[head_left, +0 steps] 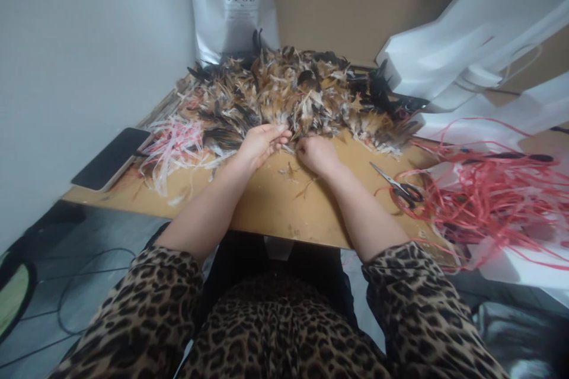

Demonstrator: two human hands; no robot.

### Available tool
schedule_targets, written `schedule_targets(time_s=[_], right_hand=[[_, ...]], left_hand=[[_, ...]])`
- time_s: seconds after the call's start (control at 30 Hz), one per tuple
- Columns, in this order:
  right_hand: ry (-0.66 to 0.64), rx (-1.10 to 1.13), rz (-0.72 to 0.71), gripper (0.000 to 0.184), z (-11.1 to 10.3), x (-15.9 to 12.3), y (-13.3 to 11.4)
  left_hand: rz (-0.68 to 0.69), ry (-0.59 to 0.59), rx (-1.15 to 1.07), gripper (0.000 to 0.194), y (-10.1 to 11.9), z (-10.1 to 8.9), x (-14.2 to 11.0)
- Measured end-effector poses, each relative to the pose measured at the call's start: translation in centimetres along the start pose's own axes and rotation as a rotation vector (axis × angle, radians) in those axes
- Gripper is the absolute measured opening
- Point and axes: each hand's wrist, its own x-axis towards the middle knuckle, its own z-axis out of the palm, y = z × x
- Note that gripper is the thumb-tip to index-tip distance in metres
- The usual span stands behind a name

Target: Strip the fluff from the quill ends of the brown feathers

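A wide heap of brown, tan and black feathers (pixel 284 83) covers the back of the wooden table. At its front edge is my left hand (pixel 264 143), thumb and fingers pinched together on tan feathers. Close beside it, my right hand (pixel 317 154) is closed like a fist, its fingertips turned inward and hidden; what they hold, if anything, does not show. Small loose feather bits (pixel 290 172) lie on the board below the hands. Scissors (pixel 402 188) with black handles rest to the right of my right hand.
A phone-like dark slab (pixel 111 159) lies at the left edge, near pink and white strips (pixel 175 145). Tangled red plastic ribbon (pixel 502 207) fills the right side. A silvery printed bag (pixel 233 6) stands behind the heap; white plastic sheeting (pixel 471 41) hangs at the back right.
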Motion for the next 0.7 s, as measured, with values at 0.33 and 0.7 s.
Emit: schedule_targets(time_s=[0.33, 0.7], right_hand=[[-0.039, 0.976, 0.122, 0.01, -2.1, 0.0, 2.0], [-0.117, 0.905, 0.043, 0.003, -2.7, -0.3, 1.7]], left_hand=[[0.034, 0.016, 0.04, 0.012, 0.1, 0.1, -0.1], [0.115, -0.016, 0.306, 0.012, 0.1, 0.5, -0.6]])
